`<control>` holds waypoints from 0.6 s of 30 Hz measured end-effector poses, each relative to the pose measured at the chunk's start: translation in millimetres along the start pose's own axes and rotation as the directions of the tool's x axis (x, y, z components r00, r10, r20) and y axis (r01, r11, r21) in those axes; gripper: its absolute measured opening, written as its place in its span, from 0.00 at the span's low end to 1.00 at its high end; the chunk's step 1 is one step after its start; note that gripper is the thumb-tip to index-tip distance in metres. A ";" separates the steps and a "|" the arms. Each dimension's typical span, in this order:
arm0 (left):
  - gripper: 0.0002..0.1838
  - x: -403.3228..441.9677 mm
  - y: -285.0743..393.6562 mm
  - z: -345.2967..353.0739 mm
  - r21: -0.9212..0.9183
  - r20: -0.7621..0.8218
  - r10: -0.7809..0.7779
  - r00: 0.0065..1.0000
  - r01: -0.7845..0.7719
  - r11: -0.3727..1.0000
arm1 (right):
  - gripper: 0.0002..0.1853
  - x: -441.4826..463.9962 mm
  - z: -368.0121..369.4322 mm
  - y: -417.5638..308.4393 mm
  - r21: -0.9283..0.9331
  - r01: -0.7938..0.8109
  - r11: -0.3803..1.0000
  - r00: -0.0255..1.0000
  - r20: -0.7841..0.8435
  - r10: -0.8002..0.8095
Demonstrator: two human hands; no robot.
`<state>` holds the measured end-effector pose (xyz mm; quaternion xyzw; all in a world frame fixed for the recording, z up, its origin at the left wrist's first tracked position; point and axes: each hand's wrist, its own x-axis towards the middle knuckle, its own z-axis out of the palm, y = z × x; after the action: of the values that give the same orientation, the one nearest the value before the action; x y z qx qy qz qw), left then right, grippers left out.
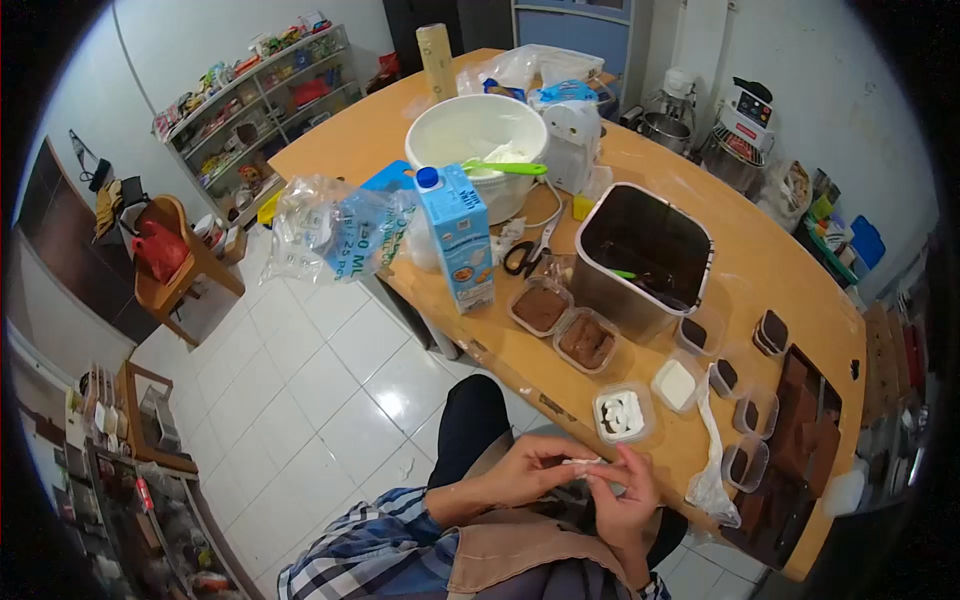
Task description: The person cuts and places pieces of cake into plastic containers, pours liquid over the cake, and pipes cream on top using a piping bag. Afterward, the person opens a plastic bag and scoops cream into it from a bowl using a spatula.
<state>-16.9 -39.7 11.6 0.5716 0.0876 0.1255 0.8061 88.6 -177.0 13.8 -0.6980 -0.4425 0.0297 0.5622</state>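
My left hand (525, 474) and my right hand (622, 495) meet above my lap, fingertips pinched together on a small white thing (582, 463) that is too small to make out. Just beyond them, at the table's edge, sits a clear tub with uneven white cream (622, 413) over something dark. To its right stands a tub with a smooth white top (677, 384). Two tubs with brown filling, one smooth (541, 306) and one rough (587, 340), lie farther left. A piping bag (712, 465) smeared with white rests right of my hands.
A tall dark-filled container (643, 255), scissors (528, 258), a blue milk carton (456, 240) and a white bowl (478, 130) with a green spatula (510, 168) stand farther back. Small tubs with dark pieces (745, 464) and a tray of brown cake (800, 440) are at right.
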 end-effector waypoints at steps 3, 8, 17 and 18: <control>0.10 -5.0 -3.5 -4.6 0.164 -0.074 0.036 0.997 -0.024 0.986 | 0.25 2.8 7.5 -3.3 -0.076 0.068 0.995 0.998 0.006 -0.068; 0.09 -10.7 -5.3 -6.4 0.549 -0.098 0.346 0.933 -0.239 0.801 | 0.24 1.8 18.2 -4.3 -0.239 0.225 0.945 0.973 0.008 -0.230; 0.06 -20.3 22.5 -57.0 0.283 -0.629 0.258 0.733 -0.093 0.955 | 0.21 -2.9 -5.7 -13.2 -0.440 0.184 0.879 0.965 -0.087 -0.246; 0.05 -24.4 31.6 -80.0 0.333 -0.684 0.380 0.623 -0.197 0.922 | 0.20 -0.6 -15.4 -16.6 -0.435 0.148 0.888 0.966 -0.131 -0.225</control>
<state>-66.1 34.8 14.9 0.5660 0.3253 0.4627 0.5998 86.8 -189.4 32.6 -0.7568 -0.4516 -0.1831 0.4356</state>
